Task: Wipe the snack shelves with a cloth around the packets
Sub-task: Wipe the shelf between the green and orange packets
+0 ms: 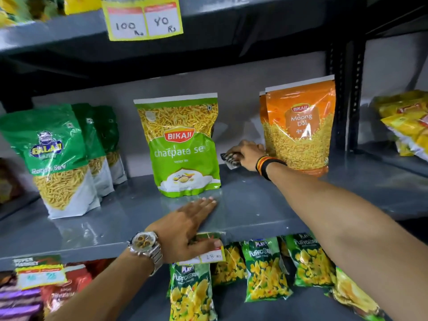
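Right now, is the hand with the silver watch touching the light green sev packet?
Apart. The head view shows the left hand flat on the grey shelf, with bare shelf showing between its fingertips and the light green sev packet.

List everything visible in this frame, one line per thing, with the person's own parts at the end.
Shelf: one, grey, middle.
Sev pouch: one, light green, centre, upright.
Moong dal pouches: two at least, orange, right, upright.
Ratlami sev pouches: three, dark green, left, in a row.
Puffcorn packs: several, green and yellow, lower shelf.
Yellow packs: several, far right.
Price tag: one, yellow, upper shelf edge.
Cloth: one, dark, bunched, between the two Bikaji pouches.
Watch: one, silver, left wrist.
Wristband: one, black, red and yellow, right wrist.
Left hand: flat on shelf edge.
Right hand: grip closed on cloth.
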Demonstrator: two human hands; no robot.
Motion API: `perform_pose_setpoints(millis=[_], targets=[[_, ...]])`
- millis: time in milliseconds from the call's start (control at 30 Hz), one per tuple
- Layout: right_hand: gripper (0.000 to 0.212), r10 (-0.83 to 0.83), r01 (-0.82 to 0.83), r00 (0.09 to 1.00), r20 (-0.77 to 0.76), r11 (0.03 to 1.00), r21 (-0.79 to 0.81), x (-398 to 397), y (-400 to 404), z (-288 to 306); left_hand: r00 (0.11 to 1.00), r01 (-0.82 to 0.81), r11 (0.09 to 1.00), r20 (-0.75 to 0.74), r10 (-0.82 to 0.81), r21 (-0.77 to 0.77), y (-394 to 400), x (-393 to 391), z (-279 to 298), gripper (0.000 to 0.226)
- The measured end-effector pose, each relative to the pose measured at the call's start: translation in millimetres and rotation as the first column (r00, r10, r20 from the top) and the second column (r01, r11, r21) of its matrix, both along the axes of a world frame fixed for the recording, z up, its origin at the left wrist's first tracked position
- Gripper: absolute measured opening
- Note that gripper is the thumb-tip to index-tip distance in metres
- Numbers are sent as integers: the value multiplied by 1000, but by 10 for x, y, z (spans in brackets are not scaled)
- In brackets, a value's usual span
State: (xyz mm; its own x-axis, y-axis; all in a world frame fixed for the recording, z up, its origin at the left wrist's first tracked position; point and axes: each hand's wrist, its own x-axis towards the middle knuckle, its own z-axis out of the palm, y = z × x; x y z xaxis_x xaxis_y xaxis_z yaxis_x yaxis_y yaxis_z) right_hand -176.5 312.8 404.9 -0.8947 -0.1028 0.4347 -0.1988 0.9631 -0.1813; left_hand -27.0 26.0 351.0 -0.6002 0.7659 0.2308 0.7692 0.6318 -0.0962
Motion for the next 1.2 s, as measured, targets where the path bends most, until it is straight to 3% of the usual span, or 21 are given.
perform_pose_setpoints(millis=[133, 267, 400, 467, 733, 933, 1067, 1200], targets=[[37, 8, -9, 997, 78, 1000, 9, -354, 39, 30, 1000, -3, 1000, 1, 3, 14, 5, 42, 13, 98], [30, 106, -76, 960, 258, 989, -125, -679, 91, -26, 1000, -11, 1000, 13, 11, 21, 1, 29, 12, 99], [47, 157, -77, 899, 408, 976, -206, -700, 68, -48, 1000, 4, 1000, 22, -4, 15, 10, 8, 20, 98], [43, 216, -107, 871, 441, 960, -258, -642, 59, -49, 1000, 2, 1000, 21, -2, -2, 7, 23, 18, 98], [30, 301, -198, 862, 408, 941, -275, 28, 66, -87, 1000, -9, 1000, 18, 9, -8, 13, 87, 46, 97], [23, 437, -347, 765, 473, 898, -269, 854, 103, 48, 1000, -16, 1000, 17, 16, -8, 18, 83, 44, 97], [29, 328, -220, 891, 313, 916, -335, 779, 148, 187, 999, -15, 1000, 31, 15, -8, 17, 55, 29, 104], [28, 216, -107, 919, 331, 942, -320, 606, 75, -102, 999, -6, 1000, 35, 6, 11, 5, 48, 9, 104]])
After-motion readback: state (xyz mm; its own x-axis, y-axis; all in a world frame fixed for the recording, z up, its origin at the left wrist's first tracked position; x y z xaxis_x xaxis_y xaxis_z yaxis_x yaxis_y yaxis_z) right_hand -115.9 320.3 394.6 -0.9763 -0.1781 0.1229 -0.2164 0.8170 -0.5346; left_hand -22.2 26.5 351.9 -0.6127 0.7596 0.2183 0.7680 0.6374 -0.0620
